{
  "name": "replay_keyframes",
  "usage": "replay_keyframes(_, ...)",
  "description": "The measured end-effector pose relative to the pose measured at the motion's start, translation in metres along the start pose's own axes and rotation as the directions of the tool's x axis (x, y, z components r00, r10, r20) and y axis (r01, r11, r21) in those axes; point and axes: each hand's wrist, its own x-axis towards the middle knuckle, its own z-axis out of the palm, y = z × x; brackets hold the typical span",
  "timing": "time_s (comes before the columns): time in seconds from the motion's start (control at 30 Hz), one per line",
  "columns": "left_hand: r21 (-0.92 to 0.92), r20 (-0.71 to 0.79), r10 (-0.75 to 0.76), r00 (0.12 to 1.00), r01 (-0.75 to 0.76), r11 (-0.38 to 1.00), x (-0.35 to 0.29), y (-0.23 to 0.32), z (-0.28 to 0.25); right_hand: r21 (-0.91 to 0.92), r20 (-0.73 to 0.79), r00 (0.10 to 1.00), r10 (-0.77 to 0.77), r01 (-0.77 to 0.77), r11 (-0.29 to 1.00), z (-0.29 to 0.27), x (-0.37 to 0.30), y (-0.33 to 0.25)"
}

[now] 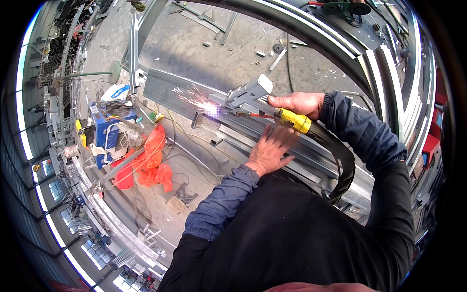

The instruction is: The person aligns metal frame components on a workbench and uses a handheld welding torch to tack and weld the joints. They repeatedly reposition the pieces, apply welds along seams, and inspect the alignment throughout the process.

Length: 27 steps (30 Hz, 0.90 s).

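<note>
The right hand (299, 103) has its grip closed around the yellow handle of a welding torch (292, 120), whose tip throws a bright arc and sparks (210, 109) against the long grey steel beams (292, 146) just beside a small metal bracket (249, 91). The left hand (270, 148) lies flat and open on the beams, fingers spread, holding nothing. Well to the left on the floor stand a blue box-shaped machine (109, 134) and crumpled orange sheeting (154, 160), possibly a bag.
</note>
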Motion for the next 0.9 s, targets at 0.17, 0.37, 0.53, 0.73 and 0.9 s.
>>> replay_keyframes(0.17, -0.007, 0.002, 0.009, 1.0, -0.009, 1.0, 0.0022, -0.001, -0.0022, -0.018, 0.042, 0.999, -0.03, 0.03, 0.999, 0.0068, -0.0073, -0.0032)
replay_keyframes(0.37, 0.001, -0.004, 0.019, 1.0, -0.019, 1.0, 0.0037, -0.0023, -0.0042, -0.025, 0.016, 1.0, -0.005, 0.005, 1.0, 0.0065, -0.0086, -0.0017)
replay_keyframes(0.53, -0.012, 0.015, 0.023, 1.0, -0.022, 1.0, 0.0048, -0.0042, -0.0049, -0.036, 0.026, 0.999, -0.02, 0.021, 0.999, 0.0031, -0.0062, 0.0024)
replay_keyframes(0.73, -0.019, 0.016, 0.023, 1.0, -0.022, 1.0, 0.0057, -0.0061, -0.0049, -0.059, 0.008, 1.0, -0.013, 0.013, 0.998, 0.0024, -0.0093, 0.003)
replay_keyframes(0.9, -0.029, 0.016, 0.019, 1.0, -0.019, 0.999, 0.0074, -0.0073, -0.0034, -0.04, 0.023, 1.0, -0.008, 0.009, 0.999, 0.0001, -0.0089, 0.0056)
